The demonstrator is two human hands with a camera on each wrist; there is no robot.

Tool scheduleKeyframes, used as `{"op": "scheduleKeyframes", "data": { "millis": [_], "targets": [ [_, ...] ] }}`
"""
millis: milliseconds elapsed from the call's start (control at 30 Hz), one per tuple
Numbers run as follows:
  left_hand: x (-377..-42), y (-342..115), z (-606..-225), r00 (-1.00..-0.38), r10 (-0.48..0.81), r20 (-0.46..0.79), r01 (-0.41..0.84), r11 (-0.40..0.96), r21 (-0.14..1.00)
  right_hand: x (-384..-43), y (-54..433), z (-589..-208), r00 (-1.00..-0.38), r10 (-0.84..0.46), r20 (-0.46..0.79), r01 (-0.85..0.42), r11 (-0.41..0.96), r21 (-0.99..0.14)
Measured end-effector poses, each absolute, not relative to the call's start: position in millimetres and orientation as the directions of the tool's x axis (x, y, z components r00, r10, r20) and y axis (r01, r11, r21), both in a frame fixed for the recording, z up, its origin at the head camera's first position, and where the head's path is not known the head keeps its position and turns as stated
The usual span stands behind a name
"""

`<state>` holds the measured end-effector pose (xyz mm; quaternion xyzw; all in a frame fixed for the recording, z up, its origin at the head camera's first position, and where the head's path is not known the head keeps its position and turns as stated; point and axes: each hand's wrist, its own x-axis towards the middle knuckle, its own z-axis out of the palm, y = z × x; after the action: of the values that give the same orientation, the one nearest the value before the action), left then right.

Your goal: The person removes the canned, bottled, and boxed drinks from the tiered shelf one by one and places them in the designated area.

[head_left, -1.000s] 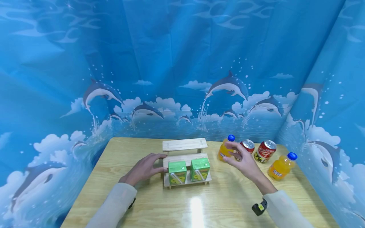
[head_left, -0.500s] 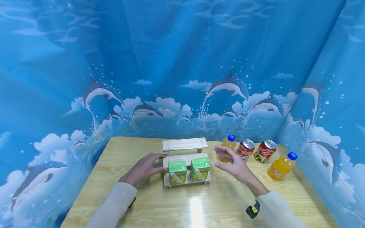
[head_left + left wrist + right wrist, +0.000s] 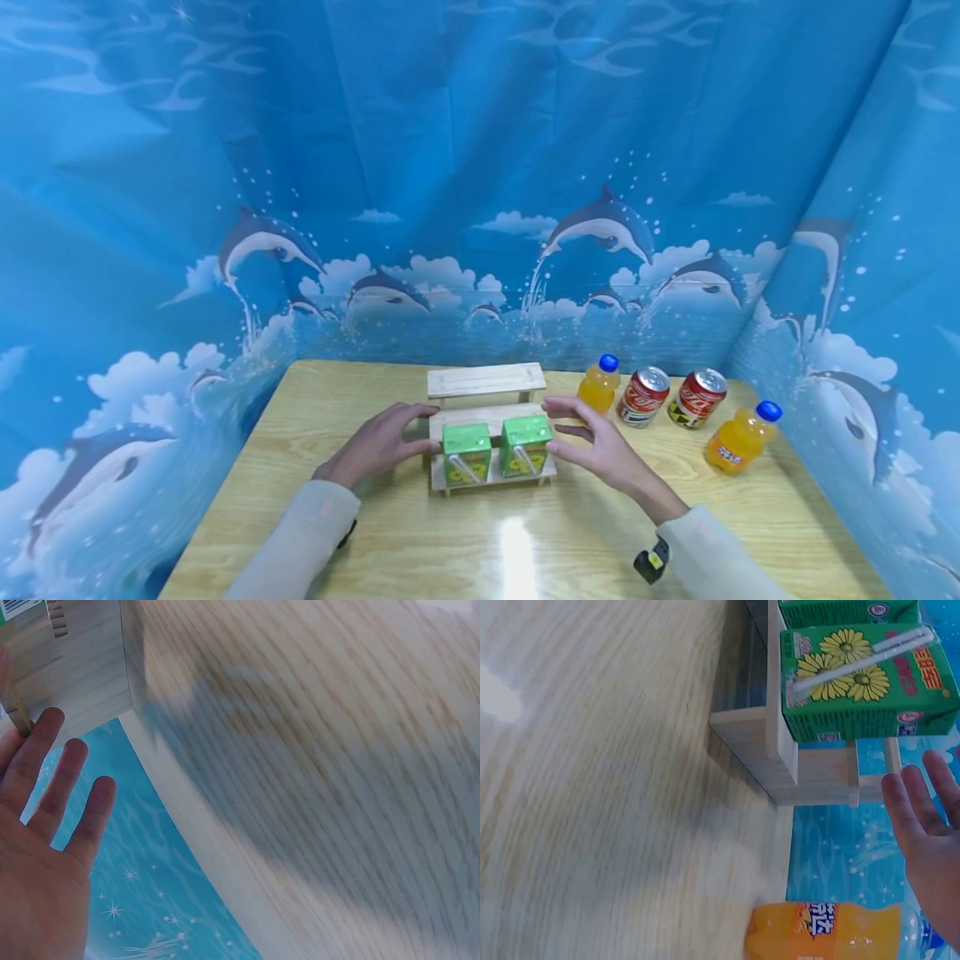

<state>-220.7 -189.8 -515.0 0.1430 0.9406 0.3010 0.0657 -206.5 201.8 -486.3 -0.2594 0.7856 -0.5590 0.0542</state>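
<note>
Two green juice boxes (image 3: 467,455) with flower prints and wrapped straws stand side by side on the lowest tier of a small stepped wooden rack (image 3: 486,381). At the rack's left side, my left hand (image 3: 382,442) touches the wood with thumb and index finger, while its other fingers (image 3: 67,769) stretch out straight. My right hand (image 3: 600,446) is at the right side, spread beside the right juice box (image 3: 870,682). Its fingers hold nothing; whether they touch the rack or box I cannot tell.
Behind my right hand stands an orange soda bottle (image 3: 598,387) with a blue cap. Two red soda cans (image 3: 643,398) are to its right, and a second orange soda bottle (image 3: 738,442) is farther right. A blue dolphin curtain (image 3: 480,250) borders the wooden table (image 3: 360,533).
My right hand has moved left, away from the cans and rear bottle, to the rack's right side. My left hand and the juice boxes have stayed in place.
</note>
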Motion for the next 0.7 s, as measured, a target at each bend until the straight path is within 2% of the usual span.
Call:
{"op": "scheduleKeyframes", "data": {
  "millis": [533, 700],
  "targets": [
    [-220.2, -190.2, -515.3, -0.948, 0.317, -0.026, 0.240, 0.767, 0.595, -203.8, 183.6, -496.1, -0.870, -0.484, 0.094, -0.268, 0.304, -0.914],
    [-220.0, -190.5, -515.5, -0.947, 0.319, -0.023, 0.244, 0.767, 0.593, -204.2, 180.6, -497.8, -0.875, -0.473, 0.099, -0.267, 0.303, -0.915]
  ]
}}
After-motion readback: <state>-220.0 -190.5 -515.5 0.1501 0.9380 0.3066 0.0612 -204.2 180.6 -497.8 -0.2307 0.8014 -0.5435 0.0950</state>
